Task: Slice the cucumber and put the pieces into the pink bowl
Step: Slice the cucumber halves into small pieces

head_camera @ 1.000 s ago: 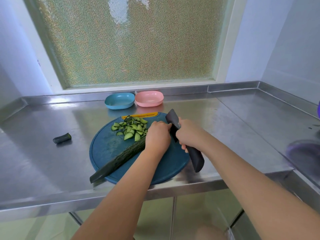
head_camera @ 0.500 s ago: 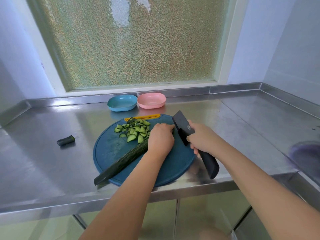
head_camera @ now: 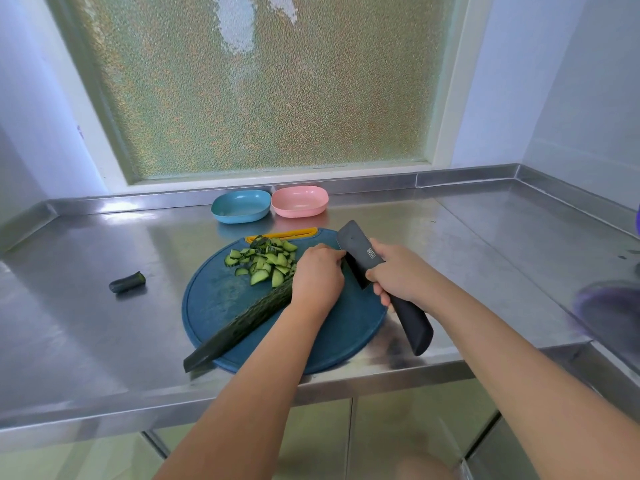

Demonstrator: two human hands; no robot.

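Note:
A long dark cucumber half (head_camera: 242, 323) lies slantwise on the round blue cutting board (head_camera: 214, 296), its tail over the board's front left rim. My left hand (head_camera: 318, 278) grips its far end, fingers curled down. My right hand (head_camera: 398, 271) grips the handle of a black cleaver (head_camera: 356, 247), whose blade stands right beside my left knuckles. A heap of several green cucumber slices (head_camera: 265, 261) lies at the back of the board. The pink bowl (head_camera: 299, 200) stands behind the board and holds nothing.
A blue bowl (head_camera: 240, 206) stands left of the pink one. A cut cucumber end (head_camera: 127, 281) lies on the steel counter (head_camera: 86, 306) to the left. The counter's front edge runs just below the board. A blurred purple thing (head_camera: 609, 306) shows at right.
The cleaver went up and to the right from the cucumber's cut end, then came back closer to my left knuckles. My left hand kept its hold on the cucumber.

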